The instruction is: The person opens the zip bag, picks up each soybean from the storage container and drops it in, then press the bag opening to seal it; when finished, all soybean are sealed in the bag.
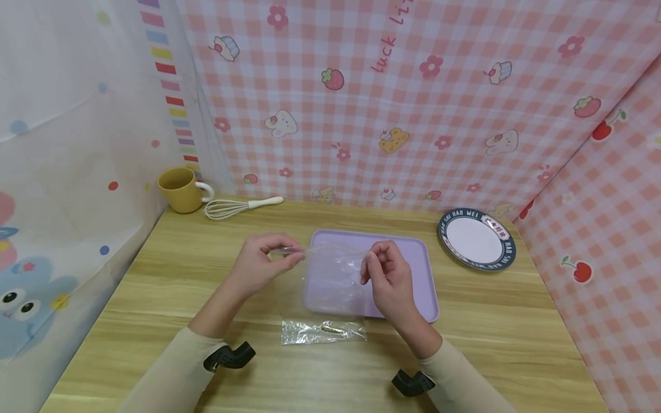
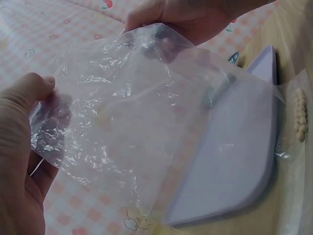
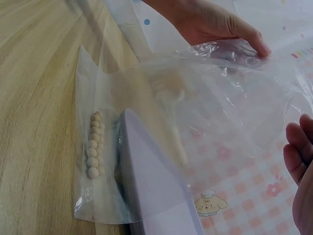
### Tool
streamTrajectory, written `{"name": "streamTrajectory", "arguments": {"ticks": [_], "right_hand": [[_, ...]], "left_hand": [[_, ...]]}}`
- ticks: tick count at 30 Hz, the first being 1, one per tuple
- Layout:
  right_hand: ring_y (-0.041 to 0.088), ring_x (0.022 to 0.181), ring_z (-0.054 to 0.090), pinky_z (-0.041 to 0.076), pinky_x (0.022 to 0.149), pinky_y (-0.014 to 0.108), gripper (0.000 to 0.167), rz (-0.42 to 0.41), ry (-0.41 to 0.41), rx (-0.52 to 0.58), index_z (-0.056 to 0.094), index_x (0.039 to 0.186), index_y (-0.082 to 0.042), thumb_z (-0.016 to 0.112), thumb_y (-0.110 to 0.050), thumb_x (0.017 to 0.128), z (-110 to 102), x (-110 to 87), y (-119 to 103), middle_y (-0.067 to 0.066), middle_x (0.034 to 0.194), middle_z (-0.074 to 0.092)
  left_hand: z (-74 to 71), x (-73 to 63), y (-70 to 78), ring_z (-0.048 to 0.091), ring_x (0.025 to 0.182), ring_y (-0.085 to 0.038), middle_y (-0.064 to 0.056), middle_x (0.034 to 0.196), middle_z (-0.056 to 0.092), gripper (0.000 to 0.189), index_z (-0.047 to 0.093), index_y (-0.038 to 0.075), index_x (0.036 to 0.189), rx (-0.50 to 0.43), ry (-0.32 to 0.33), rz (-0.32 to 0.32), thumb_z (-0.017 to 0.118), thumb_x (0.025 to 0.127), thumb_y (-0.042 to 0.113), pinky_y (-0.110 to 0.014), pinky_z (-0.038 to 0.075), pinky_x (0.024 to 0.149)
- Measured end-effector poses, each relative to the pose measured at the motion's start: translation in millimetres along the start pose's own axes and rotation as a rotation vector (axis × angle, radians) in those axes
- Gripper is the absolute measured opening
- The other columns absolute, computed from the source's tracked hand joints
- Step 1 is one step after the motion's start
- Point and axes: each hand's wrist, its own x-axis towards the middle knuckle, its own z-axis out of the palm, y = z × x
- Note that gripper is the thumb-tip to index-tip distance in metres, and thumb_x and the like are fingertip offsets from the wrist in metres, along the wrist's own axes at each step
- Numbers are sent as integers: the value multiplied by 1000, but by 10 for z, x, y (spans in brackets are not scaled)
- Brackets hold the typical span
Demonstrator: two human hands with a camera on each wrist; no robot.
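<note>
A clear plastic bag [image 1: 330,287] hangs stretched between my two hands, in front of the tray. My left hand [image 1: 262,261] pinches its upper left edge between thumb and fingers. The upper right edge is pinched by my right hand [image 1: 389,274], with the fingers curled. Small round beige pieces [image 2: 300,115], like beans or beads, lie in a short double row at the bag's bottom. In the right wrist view, the same row of beige pieces [image 3: 94,147] shows through the plastic. Behind the bag lies a purple tray [image 1: 424,275], partly seen through it.
A yellow mug [image 1: 181,192] with a white handle stands at the back left, beside a white whisk [image 1: 234,207]. At the back right lies a plate [image 1: 477,238] with a dark lettered rim. Patterned cloths [image 1: 361,115] hang behind and at both sides of the wooden table [image 1: 490,344].
</note>
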Motion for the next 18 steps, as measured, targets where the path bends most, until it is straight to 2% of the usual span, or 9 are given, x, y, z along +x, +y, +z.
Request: {"name": "streamTrajectory", "arguments": {"ticks": [6,9,12,18], "right_hand": [[20,59,59,53,57,26,10,4,-8,4,53,102,8,56,6,111,3,-3,-3,17,71,60],[19,59,59,54,57,25,10,5,-9,7,53,102,8,56,5,111,5,-4,-13,17,71,60],[19,59,59,54,57,26,10,1,-9,6,53,102,8,56,6,111,8,-3,-25,17,71,60],[19,60,59,54,57,26,10,4,-19,-1,54,102,7,57,5,111,8,-2,-28,16,72,60]], "left_hand": [[32,17,5,74,84,-16,-7,91,80,13,80,6,93,7,22,15,83,93,-6,-27,60,78],[29,18,9,73,81,-14,-3,89,79,15,80,6,91,16,32,20,83,92,-8,-25,58,74],[19,19,21,74,83,-15,-2,91,80,15,81,5,93,6,16,20,83,91,-9,-26,60,76],[20,19,22,77,89,-19,-10,96,82,8,82,1,98,-47,-28,7,83,93,-6,-31,64,82]]}}
